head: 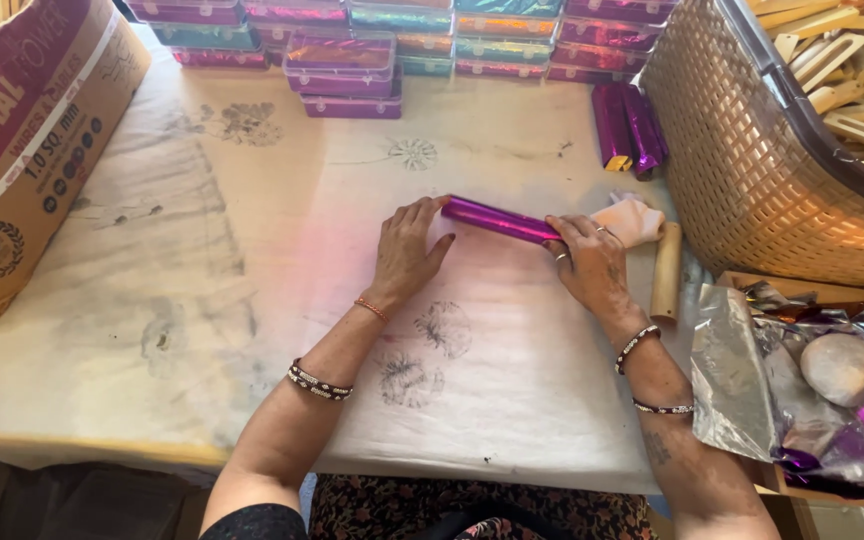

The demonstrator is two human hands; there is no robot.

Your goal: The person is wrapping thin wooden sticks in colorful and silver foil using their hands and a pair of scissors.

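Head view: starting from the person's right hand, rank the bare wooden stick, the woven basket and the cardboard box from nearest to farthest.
From the right hand:
1. Bare wooden stick, just to its right on the cloth.
2. Woven basket, farther right and up.
3. Cardboard box, far across at the table's left edge.

The roll (500, 220) under both hands is wrapped in glossy purple foil, mirror-smooth and catching light, and it sits on a matt, stained cloth table cover (252, 250) printed with faded flowers. At 3 o'clock there's a bare matt wooden stick (666, 270), and at 1 o'clock a woven plastic basket (752, 170) full of raw, unfinished wood pieces (852, 70). At 12 the stacked plastic boxes (342, 65) look shiny and clear-lidded, at 9 to 10 the carton (22, 140) is plain dull cardboard, and at 4 the loose foil sheets (742, 370) are crinkly silver and purple.
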